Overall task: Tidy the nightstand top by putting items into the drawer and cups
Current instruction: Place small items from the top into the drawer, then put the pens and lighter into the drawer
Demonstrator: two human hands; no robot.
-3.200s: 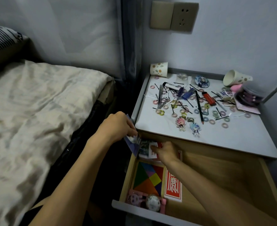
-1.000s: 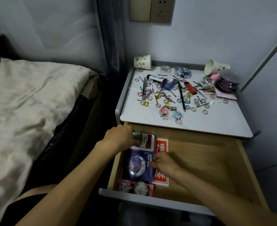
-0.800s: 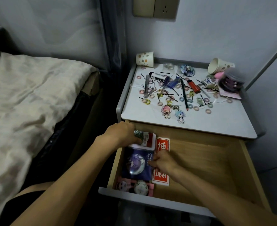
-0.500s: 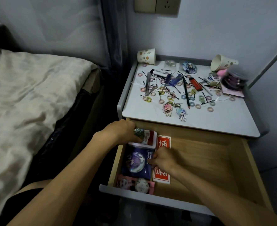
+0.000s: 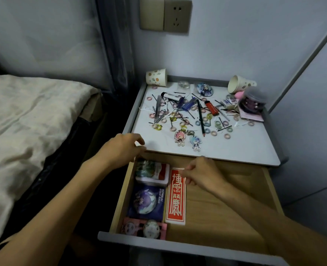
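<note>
Head view: our left hand and right hand hover loosely curled, empty; we should lay the acrylic keychains flat in the drawer.

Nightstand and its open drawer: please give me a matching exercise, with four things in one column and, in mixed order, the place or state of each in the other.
Things
1. orange-dotted cup
2. pencil
3. red box
4. pink card

Places
A. drawer, front left corner
B. nightstand top, among hair ties
C. nightstand top, back left corner, upright
D. drawer, lying flat right of the blue packet

Pairs: 1-C, 2-B, 3-D, 4-A
</note>
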